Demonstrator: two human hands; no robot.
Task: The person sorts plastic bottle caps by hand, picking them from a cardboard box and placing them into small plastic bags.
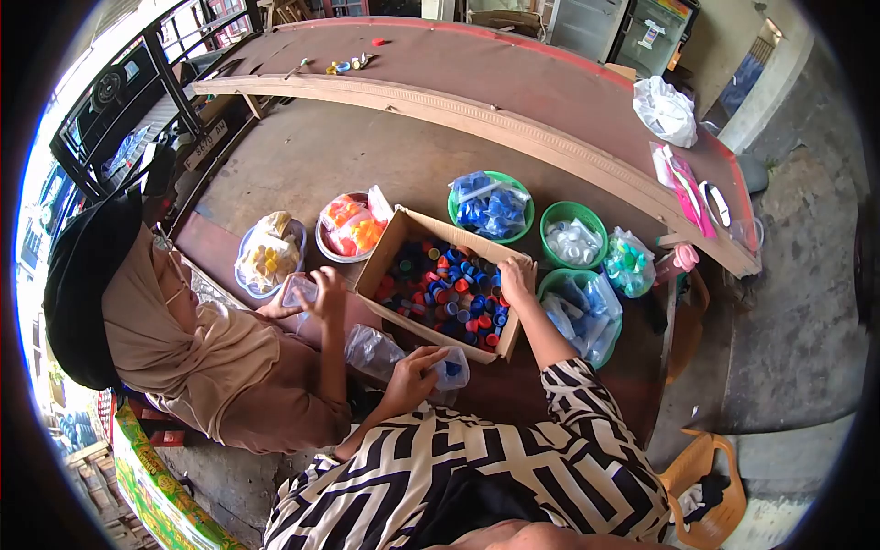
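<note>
My left hand (410,380) grips a clear plastic container (453,368) with a few blue caps inside, held low before my body. At the right side of the cardboard box (378,259), my right hand (516,278) reaches over the rim with its fingers curled down. Whatever is between those fingers is hidden. Loose bottle caps (445,293), mostly blue and red with some dark ones, fill the box. Beside my left hand lies a crumpled clear plastic bag (371,351).
At my left a co-worker's hands (316,293) hold another clear container. Around the box stand a bowl of orange caps (353,226), a basin of cream caps (271,255), and green baskets with bagged blue (492,203), white (574,240) and pale-blue (587,316) pieces. A wooden ledge (440,103) crosses behind.
</note>
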